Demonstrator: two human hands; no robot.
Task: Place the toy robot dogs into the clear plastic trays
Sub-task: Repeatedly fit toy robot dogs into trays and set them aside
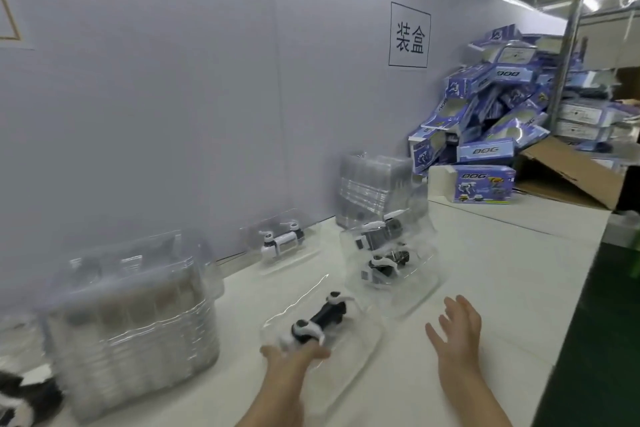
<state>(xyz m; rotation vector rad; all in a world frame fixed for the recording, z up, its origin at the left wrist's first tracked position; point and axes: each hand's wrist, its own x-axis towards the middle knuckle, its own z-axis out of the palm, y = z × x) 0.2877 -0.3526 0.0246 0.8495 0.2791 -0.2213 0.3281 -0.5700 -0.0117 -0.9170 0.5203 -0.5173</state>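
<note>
A stack of empty trays point(131, 315) waits at the left, within reach. The left hand point(294, 357) seems, in the blur, to pinch the near end of the black toy dog point(318, 319), seating it in its clear tray point(349, 360). The right hand point(457, 333) hovers open and empty beside it, likely ready to steady the tray.

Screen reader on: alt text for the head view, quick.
The left hand grips the near end of a black-and-white toy dog lying in a clear tray on the white table, while the right hand hovers open beside it. Behind sit a white dog in another tray, stacked clear trays and a pile of blue boxes.
</note>
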